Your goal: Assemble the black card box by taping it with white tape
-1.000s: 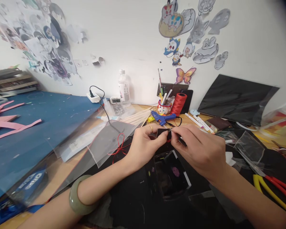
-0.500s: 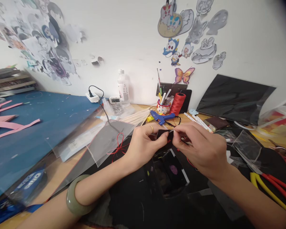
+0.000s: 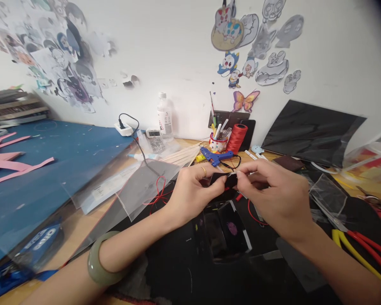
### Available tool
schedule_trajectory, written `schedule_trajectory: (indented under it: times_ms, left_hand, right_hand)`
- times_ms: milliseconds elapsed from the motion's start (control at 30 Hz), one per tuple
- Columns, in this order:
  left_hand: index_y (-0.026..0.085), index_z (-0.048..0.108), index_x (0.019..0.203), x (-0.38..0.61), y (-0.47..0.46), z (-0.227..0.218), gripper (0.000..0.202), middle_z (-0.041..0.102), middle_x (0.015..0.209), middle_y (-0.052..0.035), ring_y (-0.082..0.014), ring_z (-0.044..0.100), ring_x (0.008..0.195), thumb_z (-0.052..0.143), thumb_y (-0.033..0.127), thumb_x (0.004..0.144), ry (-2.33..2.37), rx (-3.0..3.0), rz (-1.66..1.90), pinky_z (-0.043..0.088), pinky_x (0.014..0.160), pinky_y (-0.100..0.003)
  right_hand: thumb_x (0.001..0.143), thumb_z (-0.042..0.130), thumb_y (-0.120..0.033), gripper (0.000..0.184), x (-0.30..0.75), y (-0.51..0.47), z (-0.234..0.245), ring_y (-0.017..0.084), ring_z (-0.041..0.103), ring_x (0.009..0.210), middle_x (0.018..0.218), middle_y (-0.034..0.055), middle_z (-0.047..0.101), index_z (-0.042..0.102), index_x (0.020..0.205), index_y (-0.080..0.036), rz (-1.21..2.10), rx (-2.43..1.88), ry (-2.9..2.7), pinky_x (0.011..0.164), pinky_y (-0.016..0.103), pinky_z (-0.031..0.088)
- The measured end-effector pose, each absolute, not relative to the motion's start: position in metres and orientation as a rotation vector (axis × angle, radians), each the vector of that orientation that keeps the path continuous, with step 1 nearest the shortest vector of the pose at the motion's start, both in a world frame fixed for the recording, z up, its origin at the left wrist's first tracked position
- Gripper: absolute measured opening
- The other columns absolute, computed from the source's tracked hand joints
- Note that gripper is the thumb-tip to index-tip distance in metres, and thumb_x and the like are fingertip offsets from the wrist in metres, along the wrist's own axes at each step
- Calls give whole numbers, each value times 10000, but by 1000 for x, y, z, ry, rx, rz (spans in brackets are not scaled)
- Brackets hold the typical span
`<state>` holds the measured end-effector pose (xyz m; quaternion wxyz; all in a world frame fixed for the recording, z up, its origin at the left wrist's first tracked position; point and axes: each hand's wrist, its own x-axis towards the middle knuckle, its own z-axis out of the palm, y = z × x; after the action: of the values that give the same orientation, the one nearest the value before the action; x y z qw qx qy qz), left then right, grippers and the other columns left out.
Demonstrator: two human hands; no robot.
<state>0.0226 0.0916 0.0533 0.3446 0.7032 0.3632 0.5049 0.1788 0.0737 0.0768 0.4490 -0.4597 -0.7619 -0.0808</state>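
My left hand (image 3: pixel 193 188), with a ring on one finger, pinches a small black piece (image 3: pixel 231 180) between thumb and fingers. Its exact kind is partly hidden. At the upper edge of that piece, the thumb and index finger of my right hand (image 3: pixel 274 190) are closed on a thin whitish strip (image 3: pixel 231 173), too small to make out well. Red cord (image 3: pixel 252 214) shows below my right hand. Beneath both hands lies a black open box (image 3: pixel 216 237) with a purple mark inside and pale strips along its edge.
Behind my hands are a blue glue gun (image 3: pixel 216 157), a pen cup (image 3: pixel 218 144) and a red thread spool (image 3: pixel 237 139). Scissors (image 3: pixel 344 228) lie at the right. Clear sheets (image 3: pixel 149 182) and wooden sticks (image 3: pixel 184 156) are to the left, with a bottle (image 3: pixel 164 116) near the wall.
My right hand has moved slightly right, away from my left thumb, and a whitish strip now shows between them. My left hand stays nearly in place with the black piece.
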Motion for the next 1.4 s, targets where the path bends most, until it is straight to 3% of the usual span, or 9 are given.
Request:
schedule_trajectory:
  times_ms: [133,300,800,1067,1200,1267,1400]
  left_hand:
    - [145,676,810,23,90,55,156,622,703,-10,-102,528,625,542,218,778,945,1771,1303,420,567,-195]
    - [145,672,814,23,87,57,152,631,701,-10,-110,548,628,564,208,728,975,1738,1307,411,512,-175]
    - [121,667,763,23,91,49,80,652,706,-40,-109,577,631,592,149,759,838,2093,1478,448,594,-216]
    - [145,685,771,21,91,50,94,690,759,-47,-119,621,688,592,137,758,834,2112,1484,493,671,-219]
    - [142,693,813,16,93,47,103,693,787,-55,-121,623,708,597,145,775,838,2145,1473,496,677,-219]
    - [149,696,840,12,95,45,110,693,803,-58,-126,622,727,602,164,785,817,2192,1456,496,679,-225]
    - [168,698,904,1,94,44,155,671,818,-62,-145,596,784,576,206,817,826,2414,1402,472,713,-251]
  right_hand:
    - [741,585,-137,71,178,71,78,66,575,480,575,-54,614,615,715,-195,-29,-1172,-1853,468,155,453]
    - [741,595,-130,64,179,70,75,66,598,536,638,-43,638,620,738,-189,-76,-1146,-1874,505,145,470]
    - [780,529,-119,79,181,68,68,71,597,538,679,-24,641,570,750,-179,-387,-1066,-2012,537,171,453]
    - [808,514,-142,89,183,68,68,88,610,570,722,-13,655,570,767,-197,-380,-1049,-2035,552,191,469]
    - [854,433,-154,190,191,61,74,120,650,646,778,10,676,607,913,-202,-207,-1015,-1895,584,228,497]
    - [864,427,-186,205,198,56,75,121,643,591,743,2,668,607,957,-217,-140,-1049,-1749,542,237,494]
    - [825,518,-217,77,205,44,62,79,552,451,612,-28,619,594,823,-202,-210,-1041,-2027,451,202,429]
